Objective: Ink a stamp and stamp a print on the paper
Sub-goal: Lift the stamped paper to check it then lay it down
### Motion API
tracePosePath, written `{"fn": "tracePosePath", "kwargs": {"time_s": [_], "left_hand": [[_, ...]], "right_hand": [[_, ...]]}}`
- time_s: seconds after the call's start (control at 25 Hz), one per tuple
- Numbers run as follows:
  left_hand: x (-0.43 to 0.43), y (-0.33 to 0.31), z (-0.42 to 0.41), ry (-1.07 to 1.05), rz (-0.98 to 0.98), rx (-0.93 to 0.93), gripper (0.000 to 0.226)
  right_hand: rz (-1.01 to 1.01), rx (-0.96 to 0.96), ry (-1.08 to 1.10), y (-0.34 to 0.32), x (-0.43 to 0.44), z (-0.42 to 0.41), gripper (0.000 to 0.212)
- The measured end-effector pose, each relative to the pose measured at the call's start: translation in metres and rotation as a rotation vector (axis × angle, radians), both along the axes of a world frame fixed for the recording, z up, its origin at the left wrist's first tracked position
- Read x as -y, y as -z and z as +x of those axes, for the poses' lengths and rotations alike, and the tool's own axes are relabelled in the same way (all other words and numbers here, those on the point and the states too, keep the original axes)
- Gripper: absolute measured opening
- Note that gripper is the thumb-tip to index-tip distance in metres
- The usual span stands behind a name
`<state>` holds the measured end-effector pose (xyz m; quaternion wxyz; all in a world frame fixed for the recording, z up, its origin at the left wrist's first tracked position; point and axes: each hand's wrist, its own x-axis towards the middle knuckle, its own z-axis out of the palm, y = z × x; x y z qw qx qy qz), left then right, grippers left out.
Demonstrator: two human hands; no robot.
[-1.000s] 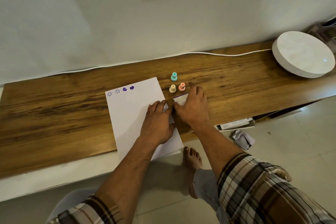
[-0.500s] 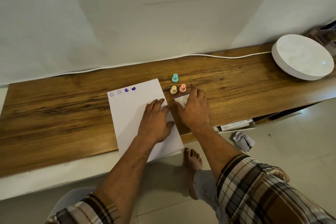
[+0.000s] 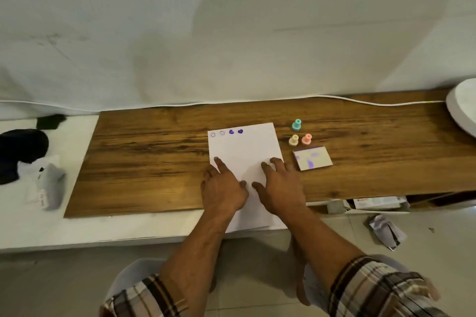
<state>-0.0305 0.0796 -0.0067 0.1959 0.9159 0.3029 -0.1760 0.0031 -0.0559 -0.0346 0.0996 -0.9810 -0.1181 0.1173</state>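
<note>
A white sheet of paper [image 3: 244,152] lies on the wooden board [image 3: 154,162], with two smiley prints and two purple heart prints along its top edge. My left hand [image 3: 222,188] and my right hand [image 3: 279,185] both rest flat on the paper's lower half, fingers spread, holding nothing. Right of the paper sits the ink pad [image 3: 312,158], open, with purple smears. Behind it stand three small stamps: teal [image 3: 296,125], yellow [image 3: 293,140] and pink [image 3: 306,139].
A white round object [image 3: 463,110] sits at the board's far right, and a white cable [image 3: 360,101] runs along the wall. Dark items [image 3: 23,149] and a plastic bag [image 3: 49,185] lie on the white ledge at left. Crumpled paper [image 3: 385,230] is on the floor.
My right hand has left the ink pad and moved left onto the paper. My left hand slid left on the sheet. The view has swung to the left.
</note>
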Motion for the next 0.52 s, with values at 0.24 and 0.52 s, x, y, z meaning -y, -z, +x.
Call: {"fn": "tracePosePath", "kwargs": {"time_s": [0.24,0.52], "left_hand": [[-0.002,-0.005,0.007,-0.25,-0.276,0.364,0.08],[-0.042,-0.001,0.019,-0.64,-0.622,0.503,0.008]], "right_hand": [[-0.022,0.002,0.023,0.008,-0.005,0.001,0.069],[0.109,-0.074,0.101,0.002,-0.007,0.004,0.072]]}}
